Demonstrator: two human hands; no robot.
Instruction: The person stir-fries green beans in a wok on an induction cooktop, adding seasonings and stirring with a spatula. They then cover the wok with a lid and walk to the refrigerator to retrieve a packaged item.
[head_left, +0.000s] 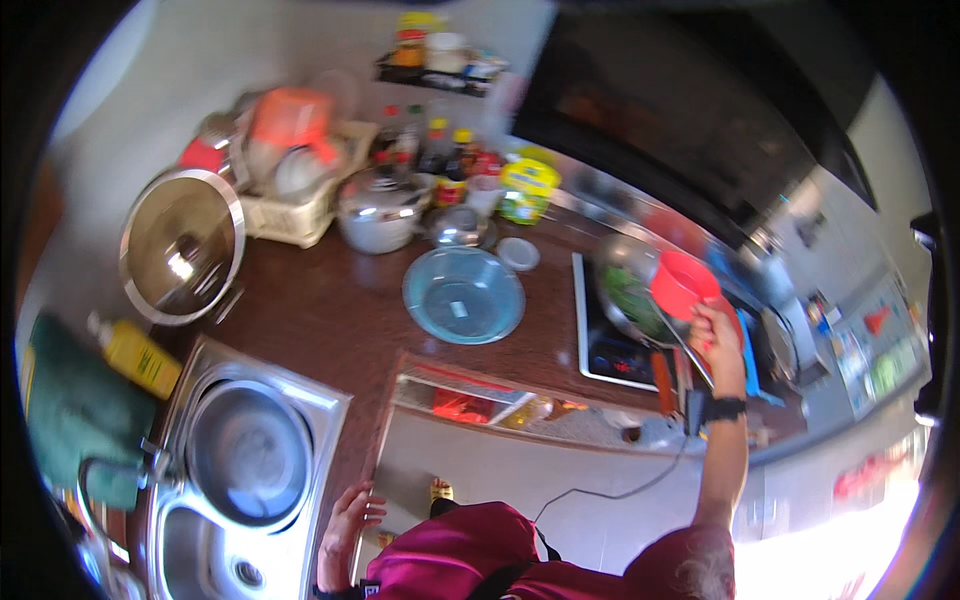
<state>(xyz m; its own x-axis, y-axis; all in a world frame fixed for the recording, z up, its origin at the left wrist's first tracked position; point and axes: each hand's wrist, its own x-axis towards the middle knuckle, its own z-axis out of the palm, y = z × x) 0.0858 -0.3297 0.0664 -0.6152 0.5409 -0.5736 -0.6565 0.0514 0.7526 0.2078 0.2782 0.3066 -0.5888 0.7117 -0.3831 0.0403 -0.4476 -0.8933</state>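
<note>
My right hand (716, 341) grips the handle of a red plastic dipper (682, 283), held over the right rim of a metal wok (611, 259). Green leaves (634, 296) lie in the wok. It sits on an induction cooker (619, 361) with a lit display. A metal utensil handle (691, 352) slants out of the pan beside my hand, and a wooden wok handle (661, 381) points towards me. What the dipper contains is hidden. My left hand (349, 521) hangs near the counter edge, right of the sink, its fingers apart and nothing in them.
A steel sink (330, 427) on the left holds a large metal basin (251, 450). A blue translucent bowl (463, 296) stands mid-counter. Behind it are a lidded pot (381, 214), sauce bottles (451, 176) and a cream dish rack (289, 221). A glass lid (182, 244) leans at left.
</note>
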